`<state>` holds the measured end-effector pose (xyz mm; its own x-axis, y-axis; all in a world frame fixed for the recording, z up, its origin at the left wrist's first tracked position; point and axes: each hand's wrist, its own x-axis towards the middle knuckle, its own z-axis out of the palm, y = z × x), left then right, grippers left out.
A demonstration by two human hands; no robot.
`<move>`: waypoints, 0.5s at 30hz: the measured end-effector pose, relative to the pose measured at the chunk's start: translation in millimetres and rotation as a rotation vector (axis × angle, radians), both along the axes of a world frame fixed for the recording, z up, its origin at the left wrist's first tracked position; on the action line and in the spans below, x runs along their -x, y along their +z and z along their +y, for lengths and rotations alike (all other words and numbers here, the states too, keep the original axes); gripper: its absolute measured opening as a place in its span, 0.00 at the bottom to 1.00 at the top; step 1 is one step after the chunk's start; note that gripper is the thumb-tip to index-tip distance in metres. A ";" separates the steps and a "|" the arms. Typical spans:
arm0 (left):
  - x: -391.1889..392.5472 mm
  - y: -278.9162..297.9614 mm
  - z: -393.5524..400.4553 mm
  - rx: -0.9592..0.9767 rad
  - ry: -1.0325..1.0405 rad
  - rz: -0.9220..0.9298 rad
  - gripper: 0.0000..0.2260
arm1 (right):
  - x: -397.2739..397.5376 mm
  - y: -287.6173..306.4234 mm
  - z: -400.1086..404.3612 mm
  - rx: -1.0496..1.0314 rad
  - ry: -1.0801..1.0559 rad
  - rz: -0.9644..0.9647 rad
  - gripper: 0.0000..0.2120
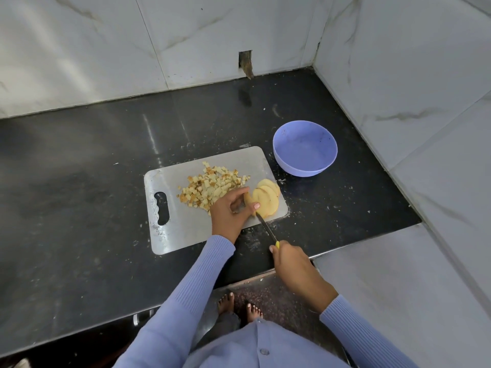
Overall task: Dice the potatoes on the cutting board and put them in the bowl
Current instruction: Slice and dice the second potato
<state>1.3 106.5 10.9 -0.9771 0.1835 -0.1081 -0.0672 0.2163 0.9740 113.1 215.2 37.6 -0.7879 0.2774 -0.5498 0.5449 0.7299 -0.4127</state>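
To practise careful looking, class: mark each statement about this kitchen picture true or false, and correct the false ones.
1. The bowl holds diced potato. False: it is empty.
2. The right hand holds the knife. True.
3. The diced pieces lie on the cutting board. True.
4. The left hand rests on the counter. False: it steadies the potato slices.
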 end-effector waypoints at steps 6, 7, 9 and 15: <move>5.9 2.1 -4.8 0.072 -0.143 -0.031 0.32 | 4.6 7.7 7.9 0.108 0.026 0.010 0.14; 6.8 2.8 -4.4 0.106 -0.172 -0.004 0.32 | 5.5 9.6 10.4 0.149 0.018 0.008 0.14; 8.5 4.3 -2.8 0.157 -0.242 0.049 0.32 | 7.2 15.0 15.8 0.238 -0.010 0.007 0.14; 12.6 11.9 4.3 0.335 -0.324 0.182 0.29 | 6.7 35.3 35.0 0.363 -0.167 0.034 0.15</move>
